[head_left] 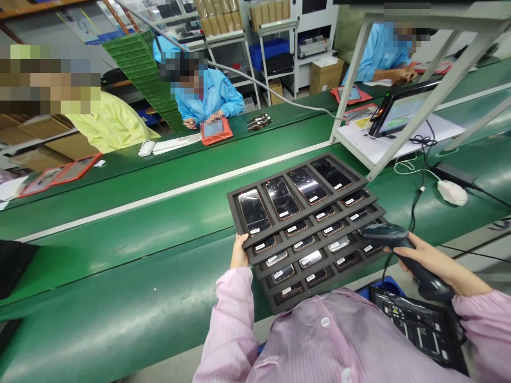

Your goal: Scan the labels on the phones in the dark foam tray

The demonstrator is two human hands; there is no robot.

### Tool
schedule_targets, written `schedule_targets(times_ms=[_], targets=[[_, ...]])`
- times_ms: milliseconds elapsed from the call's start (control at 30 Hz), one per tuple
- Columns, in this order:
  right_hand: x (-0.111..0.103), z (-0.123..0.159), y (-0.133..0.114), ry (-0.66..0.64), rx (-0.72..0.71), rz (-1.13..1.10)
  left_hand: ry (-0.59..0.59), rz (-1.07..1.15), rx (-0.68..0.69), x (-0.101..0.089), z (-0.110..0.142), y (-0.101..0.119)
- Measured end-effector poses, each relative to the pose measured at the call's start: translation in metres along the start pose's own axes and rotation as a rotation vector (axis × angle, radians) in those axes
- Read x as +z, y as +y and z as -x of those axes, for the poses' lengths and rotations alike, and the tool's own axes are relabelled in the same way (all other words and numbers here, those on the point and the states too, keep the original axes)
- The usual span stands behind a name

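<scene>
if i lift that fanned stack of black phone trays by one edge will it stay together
Probably not. The stack of trays is staggered like steps, so layers could slide apart. Loaded with phones, it is likely heavy for its thickness. The left hand steadies only one corner; the right hand holds a scanner.

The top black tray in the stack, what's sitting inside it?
The top tray holds four phones, each screen-up in its own slot with a small white label. The trays beneath show only the label ends of their phones; the rest is covered.
</scene>
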State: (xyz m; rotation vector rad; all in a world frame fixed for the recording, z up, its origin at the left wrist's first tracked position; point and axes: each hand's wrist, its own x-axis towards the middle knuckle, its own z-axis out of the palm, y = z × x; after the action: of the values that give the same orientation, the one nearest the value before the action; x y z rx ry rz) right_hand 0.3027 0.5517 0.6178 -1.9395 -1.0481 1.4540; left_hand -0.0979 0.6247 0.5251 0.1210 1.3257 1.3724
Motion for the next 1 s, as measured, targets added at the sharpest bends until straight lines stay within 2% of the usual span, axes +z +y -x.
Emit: schedule_targets(times_ms=[133,433,533,800,1000], targets=[[-0.021,-0.004,-0.004,0.042,-0.026,0.016,0.035,0.003,-0.011,0.001,0.000,0.000],[-0.028,-0.006,0.002,0.022,-0.015,0.009,0.046,-0.009,-0.057,-0.015,-0.019,-0.009],[-0.031,-0.005,0.012,0.016,0.001,0.002,0.039,0.004,-0.067,-0.019,-0.023,-0.011],[-0.030,-0.005,0.061,-0.020,0.081,-0.037,0.044,0.002,-0.088,-0.022,-0.027,-0.011],[-0.031,-0.001,0.059,0.004,0.092,-0.089,0.059,-0.029,-0.066,-0.019,-0.021,-0.009]])
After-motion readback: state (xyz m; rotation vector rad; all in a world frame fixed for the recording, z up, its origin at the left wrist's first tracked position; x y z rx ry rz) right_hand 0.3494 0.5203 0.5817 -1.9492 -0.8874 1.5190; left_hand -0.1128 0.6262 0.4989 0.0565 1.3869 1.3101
